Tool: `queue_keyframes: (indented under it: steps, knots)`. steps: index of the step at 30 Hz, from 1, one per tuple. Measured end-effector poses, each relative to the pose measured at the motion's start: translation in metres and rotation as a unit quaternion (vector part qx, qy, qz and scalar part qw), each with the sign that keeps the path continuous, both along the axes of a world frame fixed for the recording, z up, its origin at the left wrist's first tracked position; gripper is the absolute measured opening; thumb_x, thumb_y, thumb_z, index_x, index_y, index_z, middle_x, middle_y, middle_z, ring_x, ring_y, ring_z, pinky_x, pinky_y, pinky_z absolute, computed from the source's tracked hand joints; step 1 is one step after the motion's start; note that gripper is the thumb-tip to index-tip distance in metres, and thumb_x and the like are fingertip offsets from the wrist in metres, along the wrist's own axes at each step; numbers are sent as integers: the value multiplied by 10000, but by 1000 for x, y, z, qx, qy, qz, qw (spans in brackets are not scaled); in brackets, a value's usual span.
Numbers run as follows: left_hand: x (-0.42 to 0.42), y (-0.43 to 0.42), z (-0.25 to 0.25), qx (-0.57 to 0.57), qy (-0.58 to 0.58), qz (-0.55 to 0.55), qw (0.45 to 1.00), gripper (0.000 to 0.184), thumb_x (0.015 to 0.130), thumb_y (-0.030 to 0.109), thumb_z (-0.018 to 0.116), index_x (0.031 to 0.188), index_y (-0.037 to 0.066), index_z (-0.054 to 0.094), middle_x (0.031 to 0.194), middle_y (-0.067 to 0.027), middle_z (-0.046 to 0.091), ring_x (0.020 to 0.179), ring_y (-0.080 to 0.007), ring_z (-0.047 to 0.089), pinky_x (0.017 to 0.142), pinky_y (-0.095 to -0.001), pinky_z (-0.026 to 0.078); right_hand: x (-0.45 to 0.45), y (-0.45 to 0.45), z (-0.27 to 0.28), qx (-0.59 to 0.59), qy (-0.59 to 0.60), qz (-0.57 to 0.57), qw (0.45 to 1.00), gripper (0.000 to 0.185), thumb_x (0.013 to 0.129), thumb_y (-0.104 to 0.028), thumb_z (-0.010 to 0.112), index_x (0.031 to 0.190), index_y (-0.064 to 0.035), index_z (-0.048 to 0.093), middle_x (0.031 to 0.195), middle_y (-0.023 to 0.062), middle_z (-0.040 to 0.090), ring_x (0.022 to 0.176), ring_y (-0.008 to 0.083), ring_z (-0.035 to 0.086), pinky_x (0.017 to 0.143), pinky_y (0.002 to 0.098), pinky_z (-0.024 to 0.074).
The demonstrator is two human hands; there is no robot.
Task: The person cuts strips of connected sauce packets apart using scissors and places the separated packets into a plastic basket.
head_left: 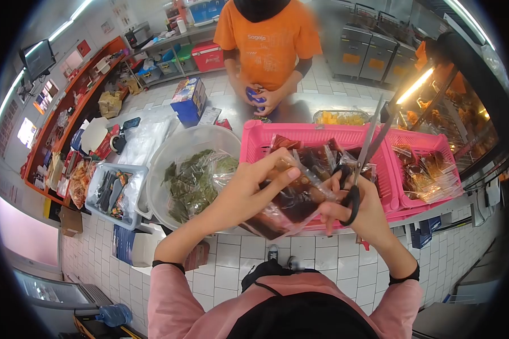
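My left hand (249, 189) is closed on clear plastic packets of dark brown sauce (297, 198), held up over the near rim of a pink basket (255, 138). My right hand (365, 206) has its fingers through the black handles of a pair of scissors (370, 144). The blades point up and away from me, slightly apart. Fingers of my right hand also meet the packet's right edge; whether they pinch it I cannot tell. More sauce packets (322, 153) lie in the basket behind my hands.
Left of the basket stands a clear tub (159, 155) of green leaves. A second pink basket (452, 172) holds brown packets on the right, beside a lit glass food case (435, 101). Across the counter, a person in an orange shirt (266, 48) holds something blue (257, 97).
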State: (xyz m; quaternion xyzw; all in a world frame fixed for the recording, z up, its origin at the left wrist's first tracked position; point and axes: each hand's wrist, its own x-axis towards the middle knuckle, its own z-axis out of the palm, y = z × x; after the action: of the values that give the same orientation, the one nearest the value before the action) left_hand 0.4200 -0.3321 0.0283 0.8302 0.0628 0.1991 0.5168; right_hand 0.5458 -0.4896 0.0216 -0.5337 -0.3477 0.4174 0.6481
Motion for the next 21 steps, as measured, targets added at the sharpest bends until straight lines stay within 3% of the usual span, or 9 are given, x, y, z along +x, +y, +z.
queue_keyframes:
  steps: [2, 4, 6, 10, 12, 15, 16, 18, 21]
  knots:
    - [-3, -2, 11, 13, 62, 6, 998, 218, 867, 182, 492, 1000, 13, 456, 749, -65, 600, 721, -101, 566, 636, -242, 420, 6, 4, 6, -33, 25, 29, 999, 231, 728, -8, 643, 775, -41, 419, 704, 58, 541, 604, 136, 600, 467, 249, 503]
    - [-5, -3, 10, 27, 123, 15, 992, 240, 869, 167, 488, 1050, 16, 442, 793, -63, 607, 772, -116, 575, 670, -241, 428, 8, 10, 6, 17, -43, -26, 999, 215, 736, -1, 631, 745, -39, 419, 690, 52, 533, 595, 135, 598, 459, 256, 503]
    - [-6, -9, -8, -325, -56, -44, 943, 301, 849, 119, 519, 1113, 6, 429, 894, -64, 600, 881, -142, 563, 762, -251, 432, 7, 11, 14, 19, -27, -38, 999, 213, 739, 2, 624, 717, -40, 416, 685, 51, 528, 579, 136, 595, 469, 274, 524]
    - [-23, -15, -22, -368, -17, -132, 920, 383, 826, 76, 547, 1167, -9, 395, 1040, -79, 546, 975, -151, 520, 838, -265, 417, 3, 9, 23, 46, 57, -60, 995, 216, 749, -3, 609, 737, -50, 399, 665, 53, 520, 572, 140, 592, 507, 294, 551]
    - [-29, -17, -27, -281, 52, -102, 953, 477, 813, 57, 562, 1225, -16, 333, 1078, -87, 528, 976, -132, 514, 827, -256, 422, 1, 9, 23, 59, 77, -68, 993, 217, 752, -3, 604, 745, -53, 393, 656, 54, 518, 571, 141, 591, 514, 299, 557]
    - [-27, -31, -44, -324, -54, -71, 942, 504, 824, 67, 551, 1255, -3, 300, 1052, -66, 539, 925, -110, 529, 784, -245, 426, 3, 8, 22, 98, 74, -86, 989, 215, 766, -12, 588, 751, -58, 379, 640, 56, 514, 555, 147, 591, 474, 285, 544]
    - [-25, -36, -46, -354, -119, -36, 927, 514, 827, 70, 550, 1266, 1, 293, 1025, -57, 551, 895, -101, 534, 765, -242, 427, 6, 5, 22, 78, 57, -65, 993, 178, 791, -55, 570, 766, -46, 394, 646, 65, 524, 536, 140, 583, 443, 262, 518]
    - [-28, -38, -40, -342, -110, -26, 933, 533, 844, 105, 534, 1292, 8, 263, 1034, -50, 537, 855, -84, 518, 735, -221, 420, 16, -5, 21, 55, 27, -45, 997, 161, 816, -99, 551, 781, -33, 409, 652, 73, 535, 516, 134, 575, 412, 238, 492]
    - [-29, -30, -31, -364, -88, 106, 921, 452, 858, 173, 524, 1232, 5, 334, 962, -21, 542, 802, -43, 517, 694, -177, 417, 29, -28, 8, 14, -170, -36, 985, 293, 862, -280, 489, 863, 13, 484, 767, 110, 611, 467, 103, 527, 394, 192, 374]
